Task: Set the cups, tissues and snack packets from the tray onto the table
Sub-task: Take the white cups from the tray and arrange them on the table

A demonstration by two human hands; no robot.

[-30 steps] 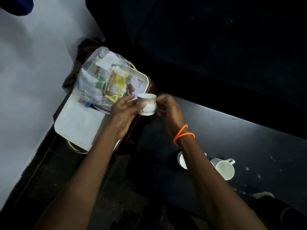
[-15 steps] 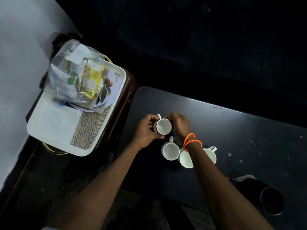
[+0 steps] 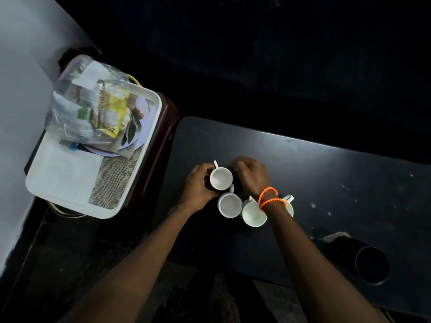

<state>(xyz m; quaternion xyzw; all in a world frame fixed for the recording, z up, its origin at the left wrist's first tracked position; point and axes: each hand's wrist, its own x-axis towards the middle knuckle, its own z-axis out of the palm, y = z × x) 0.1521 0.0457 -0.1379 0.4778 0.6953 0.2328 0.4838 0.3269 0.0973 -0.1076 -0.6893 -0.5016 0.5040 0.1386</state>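
Observation:
A small white cup (image 3: pixel 221 178) stands upright on the dark table (image 3: pixel 314 169), handle pointing away from me. My left hand (image 3: pixel 198 186) wraps its left side and my right hand (image 3: pixel 250 174), with orange bands at the wrist, touches its right side. Just in front stand two more white cups (image 3: pixel 229 204) (image 3: pixel 253 213); a further cup (image 3: pixel 289 204) is partly hidden behind my right wrist. At left, the white tray (image 3: pixel 100 212) holds a clear bag of snack packets (image 3: pixel 88 106) and a white tissue sheet (image 3: pixel 63 173).
The tray rests on a dark wooden stand (image 3: pixel 163 127) beside the table, against a pale wall. A woven mat (image 3: pixel 116 178) and a plate (image 3: pixel 143 106) also lie in the tray. A dark round object (image 3: pixel 372 264) and a white scrap (image 3: pixel 335 236) sit at the table's near right.
Both hands carried the cup from beside the tray rightward and down onto the table, behind the other cups. Over the last half second it has barely moved.

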